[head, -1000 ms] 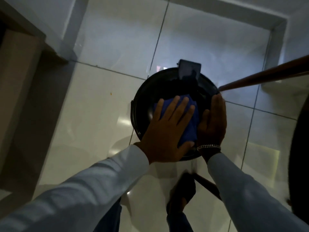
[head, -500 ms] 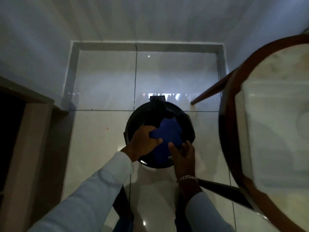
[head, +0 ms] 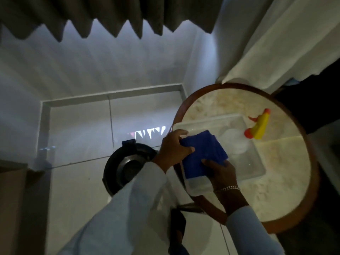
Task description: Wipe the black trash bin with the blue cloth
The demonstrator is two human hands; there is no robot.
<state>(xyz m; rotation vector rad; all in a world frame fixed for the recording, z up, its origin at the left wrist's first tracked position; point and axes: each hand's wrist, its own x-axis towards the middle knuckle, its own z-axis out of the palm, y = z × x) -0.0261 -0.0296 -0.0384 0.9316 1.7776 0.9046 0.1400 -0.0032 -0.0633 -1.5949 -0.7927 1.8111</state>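
The black bin stands on the floor just off the left edge of the round table, its mouth open and nothing touching it. Our left hand is curled round the left edge of the blue cloth, thumb pressed on top. The cloth, folded into a thick pad, sits over the near left corner of the clear tub. Our right hand pinches the cloth's near right corner, thumb above, the other fingers hidden beneath it. A yellow spray bottle lies at the tub's far right corner.

We judge this a pause in the wiping (refolding or wetting the cloth, perhaps; we cannot tell which). Next we would need to free one hand, carry the cloth down and left to the bin, and press it flat against the rim or wall.
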